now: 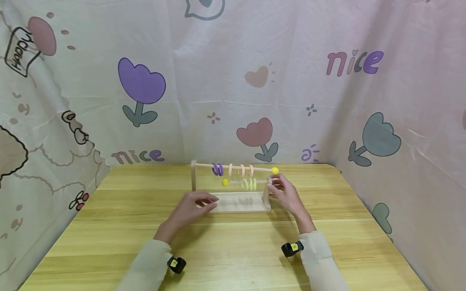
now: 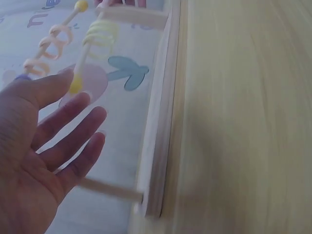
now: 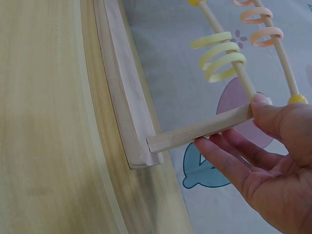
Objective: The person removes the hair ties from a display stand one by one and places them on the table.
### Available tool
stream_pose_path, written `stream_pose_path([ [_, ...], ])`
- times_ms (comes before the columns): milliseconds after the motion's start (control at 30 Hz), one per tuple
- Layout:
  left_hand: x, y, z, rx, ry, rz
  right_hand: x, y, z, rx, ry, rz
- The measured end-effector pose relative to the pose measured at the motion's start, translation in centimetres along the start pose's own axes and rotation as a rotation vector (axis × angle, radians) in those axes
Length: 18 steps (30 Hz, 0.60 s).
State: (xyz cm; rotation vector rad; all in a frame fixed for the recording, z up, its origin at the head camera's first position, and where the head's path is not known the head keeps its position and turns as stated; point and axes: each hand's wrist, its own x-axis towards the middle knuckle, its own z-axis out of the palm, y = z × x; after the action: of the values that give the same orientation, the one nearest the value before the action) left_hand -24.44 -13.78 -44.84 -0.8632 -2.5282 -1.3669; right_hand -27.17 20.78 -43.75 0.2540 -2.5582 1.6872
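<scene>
Wooden stand (image 1: pixel 240 207) upright on the table (image 1: pixel 233 254), 2 ringed rods (image 3: pixel 282 63) above its base (image 3: pixel 126 87). Right hand (image 1: pixel 287 197) pinches 1 post (image 3: pixel 195 130) near its top; left hand (image 1: pixel 191 206) spread, gripping nothing. We'd brace the base left-handed, keeping the post square.

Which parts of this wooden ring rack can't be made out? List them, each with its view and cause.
Head view: the foot of the left post, hidden behind the left grip.
Left wrist view: the purple rings, mostly covered by the left grip; the left post's top, also behind it.
Right wrist view: where the lower rod meets the right post, covered by the right grip; the lower rod's yellow ball, cut by the top edge.
</scene>
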Motion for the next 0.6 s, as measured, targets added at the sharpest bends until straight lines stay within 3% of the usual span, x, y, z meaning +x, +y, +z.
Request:
stream_pose_path([
  [233,1.8,0.6,2.2,-0.095,0.021,-0.093,0.0,0.0,0.1,0.005,0.002,-0.007],
  [467,3.0,0.8,4.2,-0.151,0.058,-0.067,0.0,0.0,0.0,0.005,0.001,-0.005],
  [600,3.6,0.5,5.2,-0.169,0.091,-0.087,0.0,0.0,0.1,0.008,0.005,-0.006],
])
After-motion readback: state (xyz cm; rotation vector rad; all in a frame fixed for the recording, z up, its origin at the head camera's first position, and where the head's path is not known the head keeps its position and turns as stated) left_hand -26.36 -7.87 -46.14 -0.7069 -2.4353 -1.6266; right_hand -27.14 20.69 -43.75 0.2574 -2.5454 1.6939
